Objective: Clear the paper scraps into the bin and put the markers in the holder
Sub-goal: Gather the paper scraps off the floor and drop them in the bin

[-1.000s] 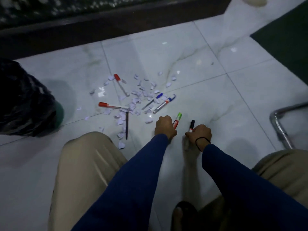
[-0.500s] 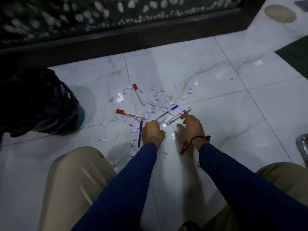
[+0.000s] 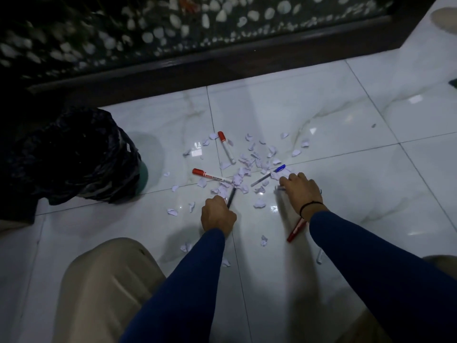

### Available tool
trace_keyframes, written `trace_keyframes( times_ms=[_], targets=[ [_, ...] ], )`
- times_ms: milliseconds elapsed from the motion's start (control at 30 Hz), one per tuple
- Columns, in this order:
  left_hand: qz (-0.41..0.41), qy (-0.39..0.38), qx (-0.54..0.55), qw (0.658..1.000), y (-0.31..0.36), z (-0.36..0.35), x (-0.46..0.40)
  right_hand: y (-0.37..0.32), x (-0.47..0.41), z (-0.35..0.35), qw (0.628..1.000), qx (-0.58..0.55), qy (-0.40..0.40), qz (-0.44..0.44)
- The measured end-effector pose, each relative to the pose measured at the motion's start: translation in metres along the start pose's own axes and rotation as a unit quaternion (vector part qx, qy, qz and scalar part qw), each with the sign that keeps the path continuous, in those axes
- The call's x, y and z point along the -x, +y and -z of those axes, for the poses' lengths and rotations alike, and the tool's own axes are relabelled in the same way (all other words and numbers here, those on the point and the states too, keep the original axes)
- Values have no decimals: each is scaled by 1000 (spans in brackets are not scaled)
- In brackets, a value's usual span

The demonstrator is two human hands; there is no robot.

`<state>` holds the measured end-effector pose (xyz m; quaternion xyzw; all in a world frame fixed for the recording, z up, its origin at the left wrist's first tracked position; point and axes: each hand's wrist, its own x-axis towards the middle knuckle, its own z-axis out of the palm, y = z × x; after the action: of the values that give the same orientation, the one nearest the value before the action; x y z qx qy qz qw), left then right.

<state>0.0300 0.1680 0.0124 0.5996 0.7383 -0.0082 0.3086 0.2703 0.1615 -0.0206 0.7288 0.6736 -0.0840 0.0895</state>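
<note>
White paper scraps (image 3: 243, 173) lie scattered on the tiled floor among several markers. Two red-capped markers (image 3: 225, 147) (image 3: 210, 176) and a blue-capped pen (image 3: 268, 175) lie loose. My left hand (image 3: 217, 216) is curled round the lower end of a dark pen (image 3: 232, 195). My right hand (image 3: 300, 191) reaches over the scraps, fingertips down on the pile beside the blue pen. A red marker (image 3: 296, 230) pokes out from under my right wrist, on the floor. The bin (image 3: 74, 157), lined with a black bag, stands at the left. No holder is in view.
A dark wooden ledge (image 3: 197, 68) with a pebble-patterned panel runs along the far side. My knees in beige trousers (image 3: 106, 280) frame the near floor. A pale object (image 3: 319, 256) lies beside my right sleeve.
Both hands moved forward from the near floor into the scrap pile. The markers they held upright are no longer in them. My left hand now covers the dark pen's end.
</note>
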Motion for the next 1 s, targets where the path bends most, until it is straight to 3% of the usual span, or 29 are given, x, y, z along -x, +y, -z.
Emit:
trace_keyframes(
  times_ms=[67,167,333,400,500,600,700,800,1000],
  targets=[
    [6,29,23,999,11,4,3,10,4,4,998,-28,39,-38],
    [-49,41,57,996,44,0,11,31,12,10,981,-133,79,-115],
    [-154,-77,98,980,104,-43,40,74,53,0,941,-206,109,-247],
    [-183,-117,76,973,120,-64,52,88,72,-8,922,-219,85,-307],
    [-205,-161,14,965,130,-90,69,107,96,-22,897,-225,-25,-379],
    [-222,-166,-32,960,127,-101,77,120,108,-28,880,-244,-74,-401],
    [-230,-162,-53,958,119,-107,74,122,107,-27,862,-286,-59,-415],
    [-224,-156,-45,961,113,-105,69,114,95,-20,877,-293,-27,-380],
    [-196,-67,-35,978,106,-78,31,87,45,2,925,-241,21,-292]
  ],
)
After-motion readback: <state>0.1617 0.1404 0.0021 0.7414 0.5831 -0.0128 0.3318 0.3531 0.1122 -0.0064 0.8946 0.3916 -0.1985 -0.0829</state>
